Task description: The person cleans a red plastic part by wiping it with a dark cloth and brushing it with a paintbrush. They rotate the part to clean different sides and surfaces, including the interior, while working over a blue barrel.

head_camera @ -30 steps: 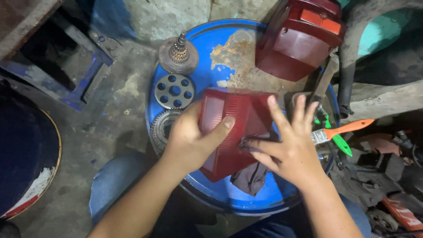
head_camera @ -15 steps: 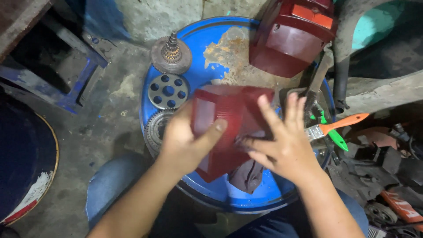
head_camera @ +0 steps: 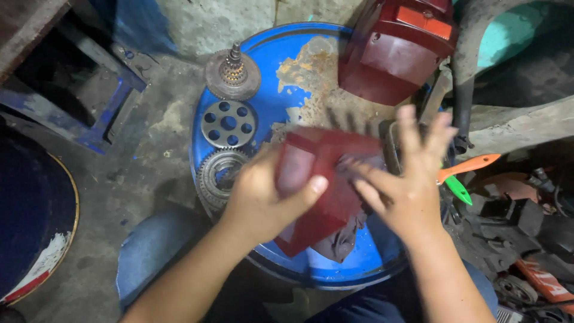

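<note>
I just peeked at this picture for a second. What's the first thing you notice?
Right in the middle, two hands work on a dark red plastic lamp cover: the left hand grips it, and the right hand presses a dark rag against it. It all sits over a round blue drum lid with rusty patches, where three metal gears line its left edge.

Parts spread over a drum lid (head_camera: 281, 66)

Three gears (head_camera: 229, 124) lie along its left side; a lamp housing (head_camera: 397, 51) sits at the far right; a lens (head_camera: 323, 179), held centrally, overlies a cloth (head_camera: 338, 242).
</note>
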